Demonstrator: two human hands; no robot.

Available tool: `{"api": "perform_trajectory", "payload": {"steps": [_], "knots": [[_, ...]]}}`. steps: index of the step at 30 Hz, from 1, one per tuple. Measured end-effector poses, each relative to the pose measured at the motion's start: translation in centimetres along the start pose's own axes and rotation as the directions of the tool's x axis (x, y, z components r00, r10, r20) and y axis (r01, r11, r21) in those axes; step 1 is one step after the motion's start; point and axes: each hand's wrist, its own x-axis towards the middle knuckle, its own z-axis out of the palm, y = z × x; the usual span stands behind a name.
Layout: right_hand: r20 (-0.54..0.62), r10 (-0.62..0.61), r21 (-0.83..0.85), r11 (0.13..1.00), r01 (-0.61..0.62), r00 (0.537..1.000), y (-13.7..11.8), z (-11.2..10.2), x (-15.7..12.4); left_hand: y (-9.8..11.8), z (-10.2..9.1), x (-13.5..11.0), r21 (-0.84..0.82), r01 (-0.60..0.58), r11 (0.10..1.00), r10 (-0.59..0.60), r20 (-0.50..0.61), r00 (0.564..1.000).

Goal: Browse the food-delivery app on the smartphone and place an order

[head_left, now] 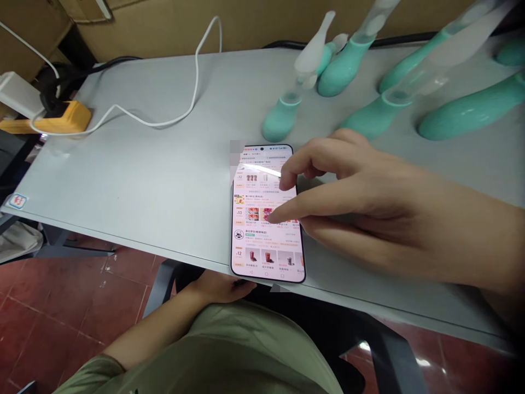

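A smartphone (266, 241) lies face up at the table's front edge, its lit screen showing a list of drinks with small pictures and prices. My right hand (361, 202) reaches over it from the right. One fingertip is on or just above a drink picture in the middle of the screen; another finger is bent over the phone's upper right side. The fingers are spread and hold nothing. Below the table edge, my left hand (223, 287) rests in my lap, its fingers partly hidden. A small dark patch beside them cannot be made out.
Several turquoise bulbs (281, 120) with clear necks and whitish tips stand behind and right of the phone. A white cable (158, 125) runs across the grey table (164, 180) to a yellow power strip (76, 117) with a white adapter (22, 94). Cardboard stands behind.
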Motion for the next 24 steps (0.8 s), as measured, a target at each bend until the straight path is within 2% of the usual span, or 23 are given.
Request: {"api": "perform_trajectory", "payload": {"steps": [4, 9, 16, 24], "knots": [[-0.006, 0.056, -0.048, 0.997, -0.056, 0.998, 0.11, -0.07, 0.00, 0.11, 0.07, -0.35, 0.012, -0.010, 1.000, 0.010, -0.024, 1.000], [-0.019, 0.074, -0.098, 0.992, -0.075, 0.997, 0.06, -0.08, -0.08, 0.10, 0.40, -0.54, -0.025, -0.011, 1.000, 0.011, 0.001, 1.000], [0.011, 0.024, -0.024, 0.999, -0.024, 1.000, 0.03, -0.08, 0.02, 0.02, 0.51, -0.51, -0.031, -0.024, 0.999, 0.024, 0.004, 1.000], [-0.014, 0.109, -0.041, 0.993, -0.110, 0.994, 0.08, -0.12, -0.08, 0.09, 0.25, -0.44, -0.008, -0.028, 1.000, 0.028, 0.007, 1.000]]}}
